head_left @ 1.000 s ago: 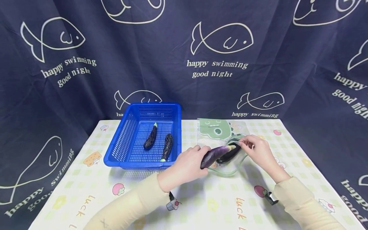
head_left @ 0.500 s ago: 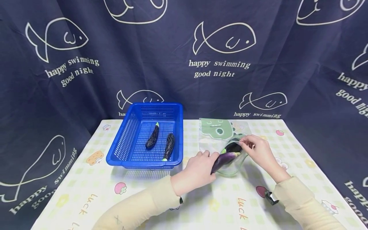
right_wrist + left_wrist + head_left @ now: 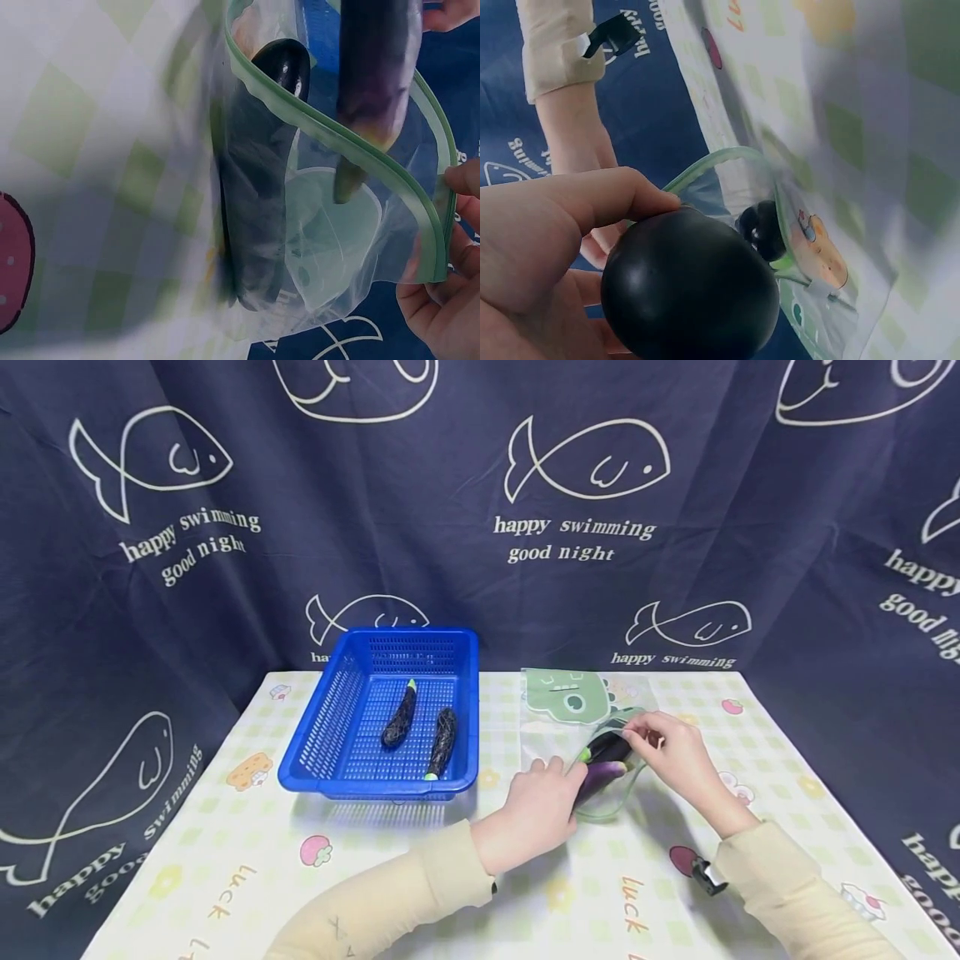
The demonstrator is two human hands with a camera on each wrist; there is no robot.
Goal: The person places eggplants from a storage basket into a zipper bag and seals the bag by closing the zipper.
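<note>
Our left hand (image 3: 536,817) grasps an eggplant (image 3: 598,779) right of centre, tip inside a clear bag (image 3: 390,168); our right hand (image 3: 669,753) pinches the bag's rim. Left of centre, a blue basket (image 3: 371,787) holds two eggplants (image 3: 442,743); the bag, at least one. Our curtain (image 3: 450,468) reads "happy swimming good night"; the tablecloth (image 3: 585,893), "luck".

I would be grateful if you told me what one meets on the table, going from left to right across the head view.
Blue basket with a first dark eggplant and then a second dark eggplant inside, left hand, purple eggplant in its grip, right hand.
</note>
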